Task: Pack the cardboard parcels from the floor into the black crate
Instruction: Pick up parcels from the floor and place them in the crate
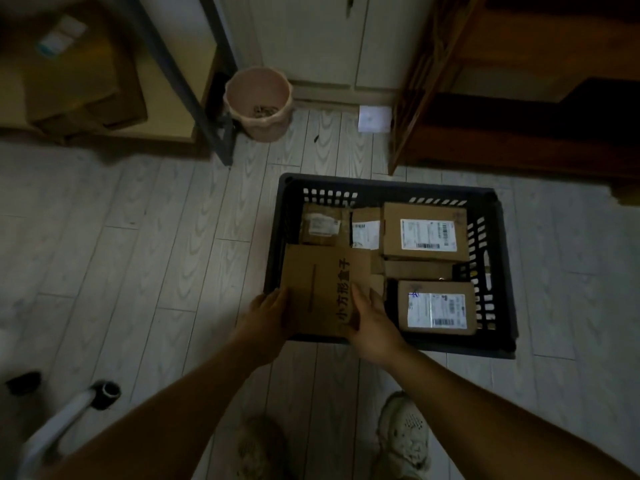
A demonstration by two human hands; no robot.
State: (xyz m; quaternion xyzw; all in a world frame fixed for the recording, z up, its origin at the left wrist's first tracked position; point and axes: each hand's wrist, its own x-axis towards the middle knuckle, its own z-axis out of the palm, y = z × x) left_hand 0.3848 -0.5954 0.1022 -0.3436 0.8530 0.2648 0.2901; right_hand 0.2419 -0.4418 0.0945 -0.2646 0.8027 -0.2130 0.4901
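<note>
Black plastic crate, qty 1, stands on the pale plank floor at approx 4 o'clock from frame centre. I count 6 cardboard items in or over it.

Inside the crate, by clock pos.:
- 11 o'clock: small labelled parcel.
- 12 o'clock: narrow labelled parcel, just beside it.
- 1 o'clock: large labelled parcel, lying flat.
- 3 o'clock: plain cardboard piece, no label visible.
- 5 o'clock: labelled parcel, lying flat near the RH wall.
- 8 o'clock: printed parcel, black characters on its top face, over the near-LH corner. Its near edge overlaps the near rim. I cannot tell whether it rests on anything.

Hands, qty 2, both on the printed parcel. Left hand grips its near-LH edge, fingers curled round it. Right hand grips the RH edge, thumb on the top face by the print.

Surroundings: pink bin, qty 1, at 12 o'clock. White paper square just right of it. Shoes, qty 2, at 6 o'clock: right shoe, left shoe.
</note>
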